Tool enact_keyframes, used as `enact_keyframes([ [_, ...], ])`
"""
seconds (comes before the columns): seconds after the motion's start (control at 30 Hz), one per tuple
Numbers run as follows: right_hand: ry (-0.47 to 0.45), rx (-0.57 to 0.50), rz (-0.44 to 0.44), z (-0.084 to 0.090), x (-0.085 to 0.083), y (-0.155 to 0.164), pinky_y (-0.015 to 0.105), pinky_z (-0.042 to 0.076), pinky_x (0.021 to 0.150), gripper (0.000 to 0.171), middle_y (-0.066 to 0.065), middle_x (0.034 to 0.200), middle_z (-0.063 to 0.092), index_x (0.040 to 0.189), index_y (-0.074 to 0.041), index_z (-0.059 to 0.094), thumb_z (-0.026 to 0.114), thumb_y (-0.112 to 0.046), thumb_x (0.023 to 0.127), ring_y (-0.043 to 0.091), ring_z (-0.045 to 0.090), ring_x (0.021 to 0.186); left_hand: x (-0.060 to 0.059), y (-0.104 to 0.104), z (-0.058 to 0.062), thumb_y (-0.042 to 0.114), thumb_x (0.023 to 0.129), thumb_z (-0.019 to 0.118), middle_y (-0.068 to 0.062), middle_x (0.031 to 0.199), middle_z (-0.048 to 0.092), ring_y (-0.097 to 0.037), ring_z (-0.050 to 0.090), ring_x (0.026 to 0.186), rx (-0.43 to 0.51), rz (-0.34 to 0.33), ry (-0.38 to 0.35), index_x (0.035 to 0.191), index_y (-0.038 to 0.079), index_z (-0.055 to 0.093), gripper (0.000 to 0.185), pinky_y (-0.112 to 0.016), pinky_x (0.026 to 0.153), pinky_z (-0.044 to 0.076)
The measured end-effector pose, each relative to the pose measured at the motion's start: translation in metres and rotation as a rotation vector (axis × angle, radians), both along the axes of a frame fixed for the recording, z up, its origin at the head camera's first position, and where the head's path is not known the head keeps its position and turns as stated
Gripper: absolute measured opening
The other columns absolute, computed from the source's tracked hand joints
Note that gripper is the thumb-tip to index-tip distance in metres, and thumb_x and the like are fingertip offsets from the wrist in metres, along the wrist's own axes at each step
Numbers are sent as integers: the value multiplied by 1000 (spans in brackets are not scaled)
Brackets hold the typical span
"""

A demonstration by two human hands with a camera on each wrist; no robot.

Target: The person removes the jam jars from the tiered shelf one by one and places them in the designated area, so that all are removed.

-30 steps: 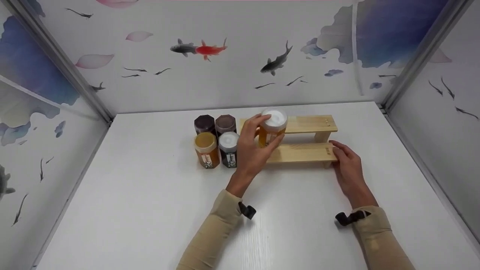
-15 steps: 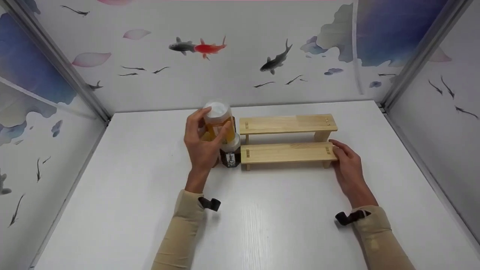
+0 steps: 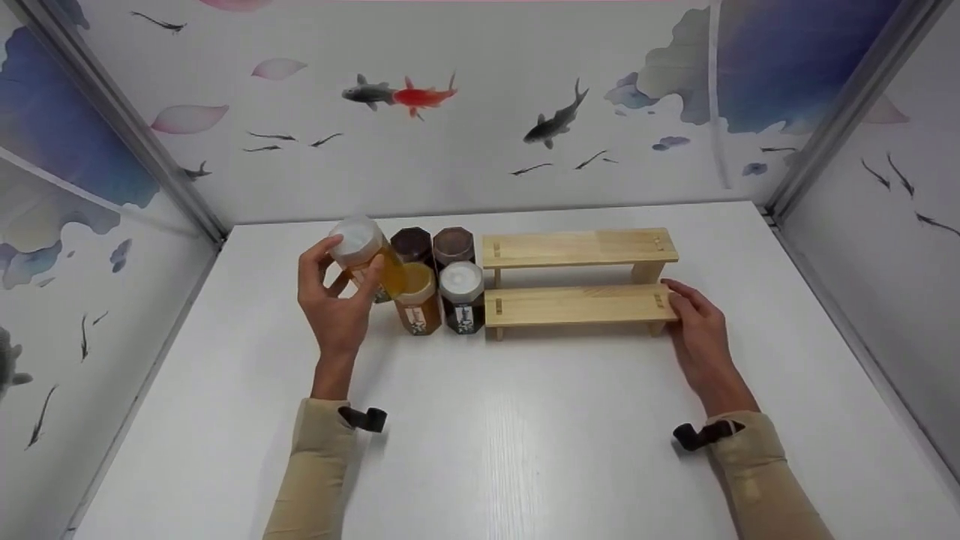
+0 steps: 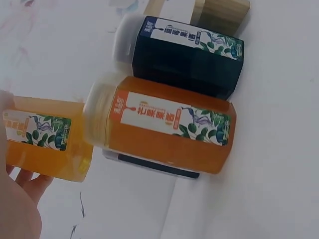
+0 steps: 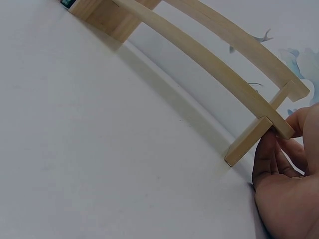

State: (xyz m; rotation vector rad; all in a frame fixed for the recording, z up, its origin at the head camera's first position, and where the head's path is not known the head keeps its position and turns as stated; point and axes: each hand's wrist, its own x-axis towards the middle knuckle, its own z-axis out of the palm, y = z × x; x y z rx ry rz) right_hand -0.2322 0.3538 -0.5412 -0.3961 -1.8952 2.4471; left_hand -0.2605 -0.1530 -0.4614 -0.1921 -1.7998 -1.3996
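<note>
The left hand (image 3: 335, 300) holds a clear plastic jar of golden honey with a white lid (image 3: 364, 253). The fingers and thumb curl round the top part of the jar, just under the lid. The jar is tilted, with its lid leaning toward the left and its bottom pointing toward the other jars. It is up off the white table (image 3: 480, 420), on the left side of the group of jars. In the left wrist view the same jar (image 4: 45, 144) sits at the left edge, with fingertips (image 4: 30, 181) showing under it.

Next to it stand four more jars, close together in a square. In front is an amber honey jar with a tan lid (image 3: 416, 300), just beside the held jar. To its right is a dark jar with a white lid (image 3: 460, 298). Behind them are two dark jars with brown lids (image 3: 412, 244) (image 3: 453, 246).

The right hand (image 3: 697, 334) rests on the right end of a light wooden two-step shelf (image 3: 577, 277). Its fingers lie almost straight against the end of the lower step and do not wrap round it. In the right wrist view the fingers (image 5: 271, 154) touch the corner of the lower step (image 5: 259, 132). The shelf stands on the table, just to the right of the jars.
</note>
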Motion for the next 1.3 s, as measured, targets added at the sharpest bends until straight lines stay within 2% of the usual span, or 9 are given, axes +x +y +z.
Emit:
enact_keyframes([
  [0.2, -3, 1, -24, 0, -1, -1, 30, 36, 129, 55, 7, 173, 37, 161, -11, 48, 60, -35, 113, 18, 38, 160, -6, -20, -8, 11, 89, 88, -7, 141, 61, -18, 66, 124, 70, 9, -49, 140, 4, 60, 59, -32, 95, 65],
  [0.33, -10, -4, -28, 0, -1, 3, 31, 35, 130, 58, 6, 175, 35, 162, -13, 47, 61, -37, 112, 18, 37, 161, -11, -32, -13, 17, 92, 86, -3, 141, 60, -16, 66, 122, 84, 2, -94, 143, 9, 60, 58, -28, 90, 66],
  [0.37, -10, -7, -27, 0, -1, 4, 31, 35, 130, 58, 6, 175, 35, 162, -13, 47, 61, -38, 112, 18, 37, 161, -10, -33, -10, 16, 92, 85, -3, 141, 60, -18, 66, 123, 85, 7, -110, 143, 9, 61, 57, -29, 90, 66],
  [0.5, -3, -9, -26, 1, 1, 8, 31, 36, 129, 60, 6, 174, 35, 163, -13, 45, 61, -39, 111, 18, 38, 161, -4, -33, -8, 11, 91, 85, -12, 138, 59, -26, 62, 125, 62, 23, -184, 139, 5, 64, 53, -50, 99, 65],
  [0.6, -3, -14, -28, 0, 3, 8, 31, 36, 129, 60, 6, 173, 36, 163, -13, 45, 61, -38, 112, 18, 38, 160, -6, -36, -20, 7, 88, 88, -17, 137, 57, -30, 60, 125, 28, 7, -259, 136, 4, 66, 53, -64, 100, 61],
  [0.73, -11, -18, -29, -1, 4, 7, 32, 35, 130, 59, 6, 173, 37, 163, -13, 45, 61, -38, 112, 18, 37, 161, -16, -46, -46, 9, 84, 93, -15, 136, 57, -31, 59, 124, -46, -50, -345, 135, 10, 68, 56, -62, 97, 62],
  [0.8, -10, -16, -25, 0, 3, 5, 32, 35, 130, 59, 5, 173, 37, 163, -13, 45, 61, -38, 112, 18, 37, 161, -18, -50, -52, 12, 83, 95, -13, 136, 57, -29, 59, 123, -83, -88, -373, 135, 14, 67, 59, -60, 97, 62],
  [1.03, -24, -8, -9, 3, -1, 0, 31, 35, 130, 57, 6, 174, 35, 162, -14, 47, 60, -38, 112, 17, 38, 160, -15, -57, -53, 15, 82, 95, -11, 136, 56, -29, 58, 124, -155, -170, -423, 140, 16, 64, 65, -61, 97, 62],
  [1.3, -35, -51, -13, 4, -5, 1, 30, 37, 129, 56, 4, 174, 36, 161, -13, 48, 63, -33, 111, 18, 38, 160, -12, -54, -53, 14, 84, 94, -12, 140, 54, -33, 55, 130, -175, -235, -435, 141, 17, 64, 64, -62, 102, 60],
])
